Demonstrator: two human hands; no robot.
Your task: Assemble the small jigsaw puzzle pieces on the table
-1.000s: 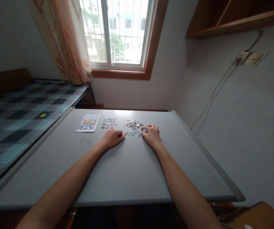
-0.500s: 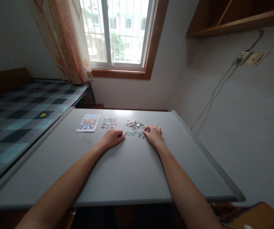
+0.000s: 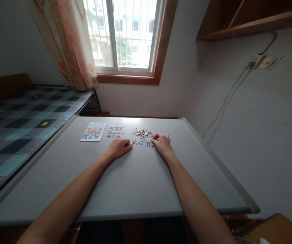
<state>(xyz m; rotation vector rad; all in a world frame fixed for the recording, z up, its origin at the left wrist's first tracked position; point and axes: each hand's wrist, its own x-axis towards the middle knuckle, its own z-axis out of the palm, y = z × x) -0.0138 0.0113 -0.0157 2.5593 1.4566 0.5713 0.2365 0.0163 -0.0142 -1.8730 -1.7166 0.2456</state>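
Note:
My left hand (image 3: 118, 147) rests on the white table with its fingers curled in and closed, its fingertips beside the left end of a small group of jigsaw pieces (image 3: 138, 142). Whatever those fingers may hold is hidden. My right hand (image 3: 162, 143) is at the right edge of the pieces, thumb and fingers pinched round a jigsaw piece (image 3: 157, 139) that is mostly covered. Just beyond lies a loose heap of jigsaw pieces (image 3: 141, 132). Further left, more pieces (image 3: 115, 131) are laid out in rows, next to a colourful picture sheet (image 3: 93, 131).
The white table (image 3: 133, 183) has raised edges on its left and right. A bed with a checked cover (image 3: 56, 101) stands on the left. Behind are a barred window (image 3: 133, 34) and a curtain (image 3: 72, 44). A cable (image 3: 224, 105) hangs down the right wall.
The view has shifted very slightly. Both hands stay nearly in place; the right fingers have moved only a little at the pieces.

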